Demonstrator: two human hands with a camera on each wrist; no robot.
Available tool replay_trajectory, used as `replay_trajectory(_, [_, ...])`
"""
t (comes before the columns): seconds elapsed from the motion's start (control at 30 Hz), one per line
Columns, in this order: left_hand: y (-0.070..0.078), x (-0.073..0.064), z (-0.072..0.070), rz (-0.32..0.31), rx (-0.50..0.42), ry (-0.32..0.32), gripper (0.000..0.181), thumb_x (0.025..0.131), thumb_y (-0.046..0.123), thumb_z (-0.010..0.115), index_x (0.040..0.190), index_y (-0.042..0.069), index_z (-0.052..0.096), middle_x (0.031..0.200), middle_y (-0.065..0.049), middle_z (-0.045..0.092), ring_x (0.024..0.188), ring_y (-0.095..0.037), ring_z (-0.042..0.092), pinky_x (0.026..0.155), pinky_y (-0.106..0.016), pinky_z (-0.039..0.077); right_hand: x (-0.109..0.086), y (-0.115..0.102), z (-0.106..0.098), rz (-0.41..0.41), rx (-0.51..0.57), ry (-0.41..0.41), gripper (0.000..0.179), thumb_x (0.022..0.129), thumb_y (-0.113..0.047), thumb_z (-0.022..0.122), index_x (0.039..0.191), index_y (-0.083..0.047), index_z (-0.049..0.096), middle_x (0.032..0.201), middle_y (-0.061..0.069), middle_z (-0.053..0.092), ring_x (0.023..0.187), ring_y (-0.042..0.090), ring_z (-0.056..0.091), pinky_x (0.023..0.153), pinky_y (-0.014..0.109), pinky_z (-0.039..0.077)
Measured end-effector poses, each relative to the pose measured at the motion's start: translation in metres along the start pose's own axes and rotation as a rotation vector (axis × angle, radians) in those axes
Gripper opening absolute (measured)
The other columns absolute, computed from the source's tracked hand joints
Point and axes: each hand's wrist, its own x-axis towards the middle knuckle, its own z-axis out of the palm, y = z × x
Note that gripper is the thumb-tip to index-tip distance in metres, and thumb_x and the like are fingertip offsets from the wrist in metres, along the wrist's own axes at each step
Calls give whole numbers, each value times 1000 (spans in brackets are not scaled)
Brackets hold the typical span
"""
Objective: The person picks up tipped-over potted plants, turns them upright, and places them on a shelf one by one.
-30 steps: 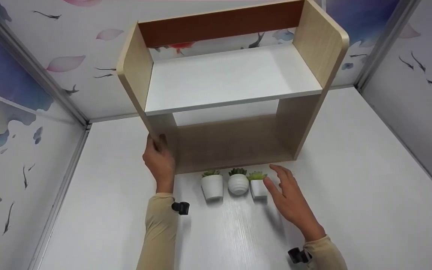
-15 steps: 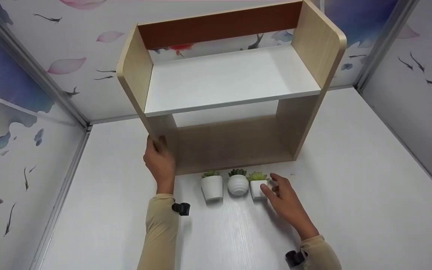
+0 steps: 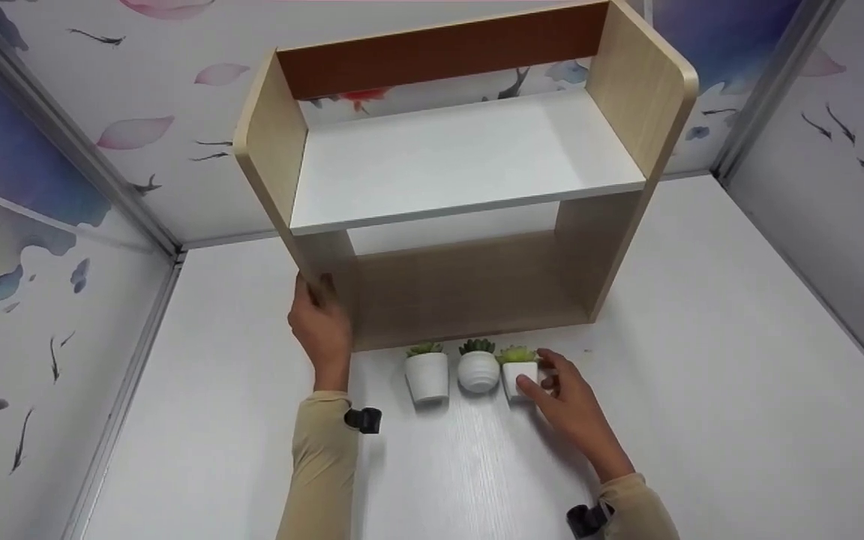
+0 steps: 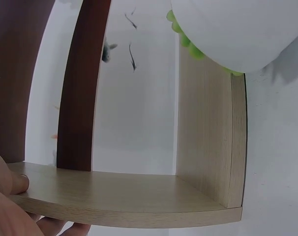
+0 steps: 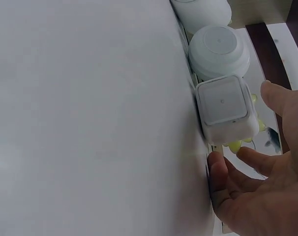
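We log the square pot (image 3: 520, 369) lying on its side on the table (image 3: 709, 375), at the right end of a row with the round pot (image 3: 478, 373) and the tapered pot (image 3: 427, 377), plants (image 3: 516, 354) toward the shelf (image 3: 462, 161). The right hand (image 3: 580, 409) is spread around the square pot, fingers loosely bent. In the head view its thumb covers part of the pot; the right wrist view shows a gap at the thumb, and we cannot tell whether any finger touches. The left hand (image 3: 321, 334) grips the shelf's left side panel (image 3: 273, 142), thumb on the inner face; the head view hides most of its fingers, and the left wrist view crops the hand, showing fingertips below the panel edge. There a white pot (image 4: 247, 29), also cropped, blocks part of the bottom board (image 4: 203, 132); which pot, we cannot tell. In the right wrist view the tapered pot is cut off at the top and the plants are mostly hidden. One second ago the right hand's thumb was at the square pot's edge, fingers farther up; now the thumb is across the pot's face. Left hand, shelf and pots: no clear change.
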Motion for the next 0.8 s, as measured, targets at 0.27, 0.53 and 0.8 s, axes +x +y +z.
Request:
replay_trajectory(0.27, [-2,0,1,16,15,15,37,107,15,55,141,1,57,137,-19,65,125,-30,64,99,-48,53,1,2,-1,-38,-14,28,64,96,-35,74,148,-7,51,134,17,61,105,25,62,86,38,51])
replay_trajectory(0.53, [1,0,1,16,17,9,37,108,15,54,142,2,56,138,-19,64,125,-31,64,99,-48,53,1,2,-3,-6,-25,36,58,96,-35,73,144,-8,56,132,12,63,107,23,61,89,38,50])
replay_trajectory(0.8, [1,-2,1,8,4,6,37,108,15,54,142,2,57,138,-18,64,127,-30,63,100,-49,52,1,3,-3,22,0,28,55,96,-38,74,142,-12,57,126,11,66,112,23,61,97,43,49])
